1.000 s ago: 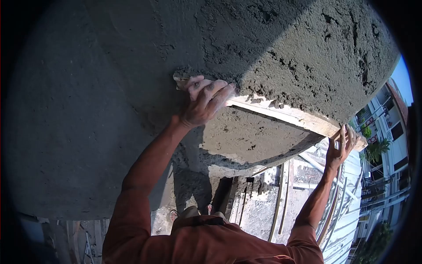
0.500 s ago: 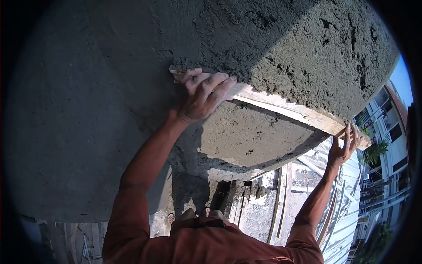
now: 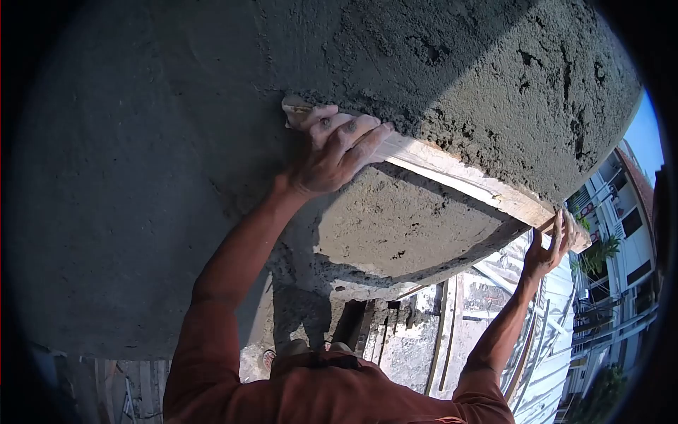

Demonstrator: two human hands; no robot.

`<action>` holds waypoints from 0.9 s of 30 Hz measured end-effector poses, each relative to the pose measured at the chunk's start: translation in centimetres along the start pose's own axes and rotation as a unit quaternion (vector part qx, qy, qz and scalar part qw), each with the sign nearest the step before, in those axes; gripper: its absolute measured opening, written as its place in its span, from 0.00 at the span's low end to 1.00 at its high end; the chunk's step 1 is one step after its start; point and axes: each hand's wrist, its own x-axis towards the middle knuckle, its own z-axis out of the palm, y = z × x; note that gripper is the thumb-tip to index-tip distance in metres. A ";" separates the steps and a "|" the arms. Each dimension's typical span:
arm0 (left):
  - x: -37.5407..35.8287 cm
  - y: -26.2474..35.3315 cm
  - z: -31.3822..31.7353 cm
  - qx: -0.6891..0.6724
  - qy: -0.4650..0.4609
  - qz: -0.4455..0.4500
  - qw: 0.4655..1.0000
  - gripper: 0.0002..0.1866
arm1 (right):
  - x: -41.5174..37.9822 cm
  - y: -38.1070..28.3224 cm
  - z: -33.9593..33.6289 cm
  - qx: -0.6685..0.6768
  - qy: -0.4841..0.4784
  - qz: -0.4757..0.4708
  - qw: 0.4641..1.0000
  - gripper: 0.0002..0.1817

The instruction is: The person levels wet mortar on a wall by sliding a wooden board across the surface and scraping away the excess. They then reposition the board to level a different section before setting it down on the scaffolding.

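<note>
A long pale wooden straightedge (image 3: pixel 452 166) lies slanted against the wet grey mortar wall (image 3: pixel 438 78), its right end lower. Near its left end, my left hand (image 3: pixel 339 148) grips it, fingers bent over the top face. My right hand (image 3: pixel 554 244) is wrapped round the board close to its right end. Rough, crumbly mortar is heaped along the board's upper edge. Below the board is a flatter sunlit mortar face (image 3: pixel 402 219) with a curved lower rim.
Smooth shaded plaster (image 3: pixel 127 184) covers the left. Under the wall are wooden planks (image 3: pixel 443 336) on a splattered floor and pale corrugated sheets (image 3: pixel 547 353). A building (image 3: pixel 628 212) with balconies and greenery stands at the right.
The board, with both hands on it, has shifted slightly right in the view, its right end a little lower. Both hands keep their hold.
</note>
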 end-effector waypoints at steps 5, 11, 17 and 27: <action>5.8 0.6 1.7 0.002 0.032 0.039 0.999 0.20 | 3.4 3.3 -0.8 0.024 0.016 0.011 1.000 0.38; -4.1 -1.8 -1.8 0.027 -0.018 -0.014 0.999 0.25 | 0.1 -3.0 1.0 0.004 0.002 -0.053 0.999 0.34; 5.1 -3.0 -1.1 -0.003 -0.009 0.022 1.000 0.26 | 4.8 -0.3 -0.1 0.020 0.033 0.012 0.999 0.38; 1.8 -4.0 -2.9 0.002 -0.036 0.003 0.999 0.29 | 3.7 -2.4 -0.3 -0.005 -0.025 -0.043 0.999 0.37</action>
